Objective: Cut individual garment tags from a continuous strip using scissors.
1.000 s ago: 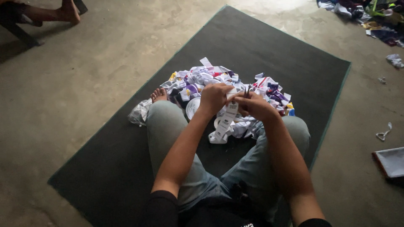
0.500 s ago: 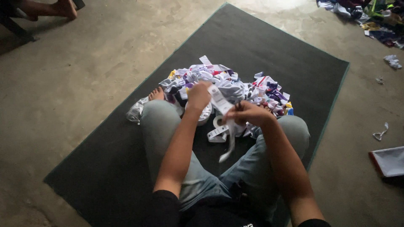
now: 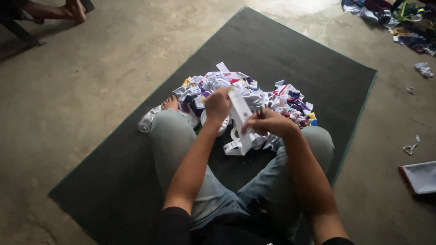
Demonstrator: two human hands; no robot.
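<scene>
From the head camera we look down on a person sitting cross-legged on a dark green mat [image 3: 136, 181] laid over a bare concrete floor [image 3: 91, 81]. Their legs are in light blue jeans, and one bare foot [image 3: 170, 103] pokes out toward the mat's left edge.

Near the middle of the mat, just beyond the knees, lies a heap of fabric scraps [image 3: 254, 93], mostly white with bits of purple, red, yellow and blue.

The left hand [image 3: 218, 106] is raised over the near side of the heap, its fingers closed around the upper end of a long white fabric strip [image 3: 240, 115]. The right hand [image 3: 268, 123] sits just beside it, clenched around a pair of dark scissors [image 3: 260, 113] whose handles show above the knuckles, and it touches the same strip lower down. The strip runs slanting between the two hands and its loose end hangs down in front of the lap, above the mat.

Off the mat, we see another person's bare feet [image 3: 68, 10] at the top left corner of the view, a pile of coloured cloth [image 3: 399, 18] at the top right, small white scraps [image 3: 411, 146] on the floor to the right, and a flat pale tray [image 3: 420, 177] at the right edge.
</scene>
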